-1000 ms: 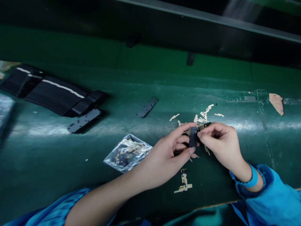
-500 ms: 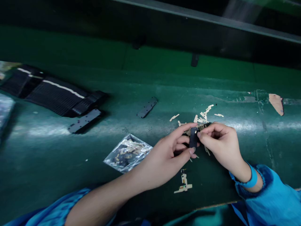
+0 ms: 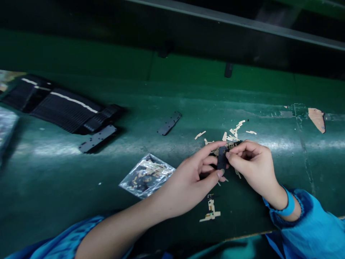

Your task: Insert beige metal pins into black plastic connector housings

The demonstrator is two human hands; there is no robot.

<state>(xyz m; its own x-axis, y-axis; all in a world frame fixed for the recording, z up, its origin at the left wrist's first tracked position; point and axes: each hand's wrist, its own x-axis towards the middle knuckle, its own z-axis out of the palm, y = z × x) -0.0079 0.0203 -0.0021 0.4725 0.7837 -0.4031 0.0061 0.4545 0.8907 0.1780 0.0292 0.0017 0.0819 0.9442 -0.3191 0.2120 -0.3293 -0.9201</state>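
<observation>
A small black rectangular plastic part (image 3: 221, 160) is gripped lengthwise by my left hand (image 3: 198, 176), between the thumb at its near end and a finger at its far end. My right hand (image 3: 252, 163) is closed, thumb and forefinger pinched together at the part's right edge. Whatever tiny piece the pinch may hold is hidden. Behind and under both hands lies a loose pile of thin cream-coloured pieces (image 3: 234, 133). Closer to me, a small cream piece with orange and green bits (image 3: 211, 212) rests on the green tabletop (image 3: 107, 212).
Left of my forearm lies a clear plastic bag (image 3: 148, 174) of small pieces. Flat black parts lie at centre (image 3: 169, 123) and left (image 3: 98, 138), the latter beside a banded black stack (image 3: 67, 109). A brown scrap (image 3: 317, 119) is at far right.
The hands keep nearly the same pose. A pale spot on the black part by my right fingertips is now less visible. The view has shifted very slightly.
</observation>
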